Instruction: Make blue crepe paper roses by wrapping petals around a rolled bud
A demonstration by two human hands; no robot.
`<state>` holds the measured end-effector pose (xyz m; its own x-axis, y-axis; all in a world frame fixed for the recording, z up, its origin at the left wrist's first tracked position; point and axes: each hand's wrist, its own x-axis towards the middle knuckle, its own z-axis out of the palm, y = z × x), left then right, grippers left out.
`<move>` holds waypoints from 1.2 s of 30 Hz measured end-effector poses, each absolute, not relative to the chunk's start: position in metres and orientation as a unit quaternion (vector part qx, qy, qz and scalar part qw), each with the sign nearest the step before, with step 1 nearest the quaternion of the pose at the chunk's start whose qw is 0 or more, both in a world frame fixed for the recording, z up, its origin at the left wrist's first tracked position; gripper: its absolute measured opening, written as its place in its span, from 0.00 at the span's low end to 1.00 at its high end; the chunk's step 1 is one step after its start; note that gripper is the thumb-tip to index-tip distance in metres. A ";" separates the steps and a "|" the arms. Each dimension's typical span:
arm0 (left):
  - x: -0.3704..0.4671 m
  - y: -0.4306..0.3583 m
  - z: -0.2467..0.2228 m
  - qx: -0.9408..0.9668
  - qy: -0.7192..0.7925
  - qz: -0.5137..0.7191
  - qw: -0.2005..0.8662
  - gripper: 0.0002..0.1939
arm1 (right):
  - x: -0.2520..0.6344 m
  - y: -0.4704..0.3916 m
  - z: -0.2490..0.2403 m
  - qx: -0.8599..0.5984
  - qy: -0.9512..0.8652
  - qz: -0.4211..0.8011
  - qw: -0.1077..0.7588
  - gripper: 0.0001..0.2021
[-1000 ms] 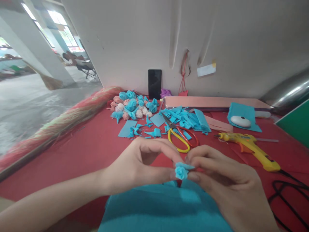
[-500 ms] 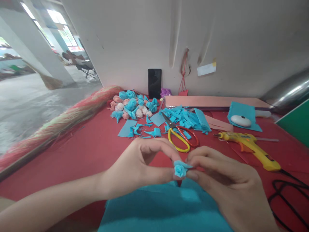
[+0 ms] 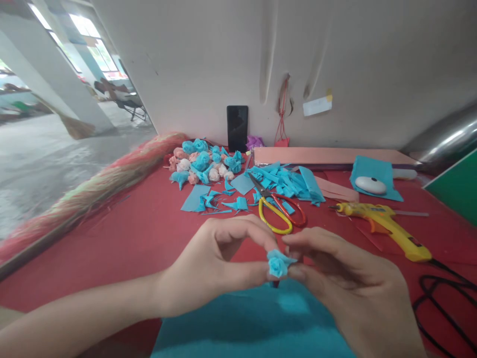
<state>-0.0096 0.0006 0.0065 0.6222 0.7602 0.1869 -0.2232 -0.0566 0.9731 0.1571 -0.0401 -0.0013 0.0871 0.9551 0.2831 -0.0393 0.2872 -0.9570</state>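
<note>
Between the thumb and index finger of my left hand [image 3: 227, 268] is a small blue paper flower [image 3: 278, 264], its rolled centre facing me. My right hand [image 3: 354, 283] is at the flower's right side, its thumb against the pointed loose end of the paper and its index finger arched just above. The other fingertips of that hand are partly hidden. Below both hands lies a large blue sheet [image 3: 246, 323]. Just beyond them, scissors [image 3: 276, 211] with one yellow and one red handle rest with their blades on blue paper scraps [image 3: 286, 181].
Finished paper flowers [image 3: 203, 161] in blue, pink and white are heaped at the back left. A yellow glue gun [image 3: 387, 223] with a black cable [image 3: 439, 298] lies at right. Behind stand a phone [image 3: 237, 128] and a long pink paper stack [image 3: 328, 155]. A white oval device [image 3: 370, 185] sits on folded blue paper.
My right index finger has lifted and shifted left above the flower, and the right fingers have spread slightly. The flower's petal edge now shows more fully. My left hand keeps its pinch.
</note>
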 end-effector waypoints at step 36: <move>-0.007 0.001 0.004 0.656 0.242 0.459 0.549 0.04 | 0.157 -0.037 -0.008 -0.320 -0.284 0.785 0.447 0.08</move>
<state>-0.0070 0.0006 0.0036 0.4618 0.8207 0.3363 -0.1865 -0.2808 0.9415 0.1573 -0.0374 -0.0075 -0.3954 0.8845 -0.2475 -0.5210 -0.4379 -0.7326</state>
